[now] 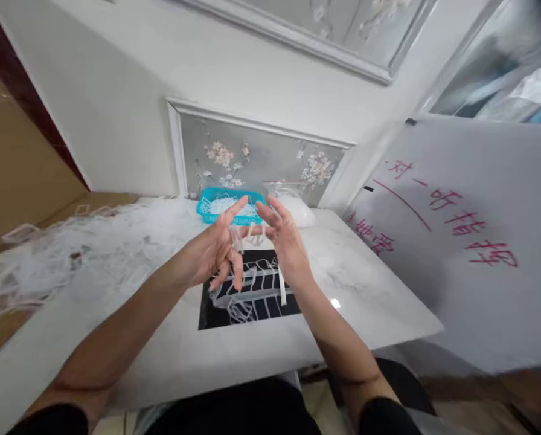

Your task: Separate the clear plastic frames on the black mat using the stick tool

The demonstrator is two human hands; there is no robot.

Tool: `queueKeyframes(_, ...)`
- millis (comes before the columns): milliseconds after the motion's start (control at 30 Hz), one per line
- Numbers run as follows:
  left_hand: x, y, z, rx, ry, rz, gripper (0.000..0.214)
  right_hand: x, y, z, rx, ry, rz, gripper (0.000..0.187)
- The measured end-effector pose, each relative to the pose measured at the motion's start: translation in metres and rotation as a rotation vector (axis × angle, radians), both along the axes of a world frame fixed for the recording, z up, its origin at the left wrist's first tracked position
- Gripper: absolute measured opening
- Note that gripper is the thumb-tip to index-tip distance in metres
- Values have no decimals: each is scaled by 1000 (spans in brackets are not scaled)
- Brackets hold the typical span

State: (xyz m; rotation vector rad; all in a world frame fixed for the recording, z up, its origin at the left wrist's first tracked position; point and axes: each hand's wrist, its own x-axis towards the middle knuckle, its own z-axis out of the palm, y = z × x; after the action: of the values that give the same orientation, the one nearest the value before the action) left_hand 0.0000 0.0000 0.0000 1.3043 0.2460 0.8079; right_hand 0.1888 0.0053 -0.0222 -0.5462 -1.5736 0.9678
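Note:
Both my hands are raised above a black mat [216,302] on a white marble table [365,290]. My left hand [218,248] and my right hand [284,238] pinch a small clear plastic strip [252,232] stretched between them, the other fingers spread. One end of the strip hangs down by my right wrist. Several more clear plastic strips [247,296] lie in rows on the black mat below the hands.
A turquoise basket [207,208] of clear pieces stands at the table's far edge, with a clear plastic bag [297,208] beside it. A heap of clear plastic [48,254] covers the left side. A whiteboard with red writing [456,229] leans at the right.

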Motion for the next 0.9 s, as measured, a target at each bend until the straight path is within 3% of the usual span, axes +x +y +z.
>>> queueKeyframes(133,6,-2,0,30,21,286,91,-33,6,-5,66,0,-77,60)
queueKeyframes(233,8,15,-7,-33,68,409,66,-35,21,-34,-28,-172,-179,69)
queueKeyframes(333,8,38,-18,-195,67,409,40,-13,25,-68,-163,-394,-205,71)
queueKeyframes(400,8,49,-25,-289,40,415,34,7,17,-85,-186,-581,-142,67)
queueKeyframes(500,9,56,-30,-335,-14,462,31,30,-5,-102,-103,-849,4,54)
queueKeyframes(600,12,56,-33,-357,-36,454,26,37,-21,-118,51,-1037,57,37)
queueKeyframes(733,15,58,-37,-408,-15,394,23,31,-25,-138,101,-1101,35,8)
queueKeyframes(900,11,61,-34,-433,-31,373,20,31,-23,-141,11,-944,38,6)
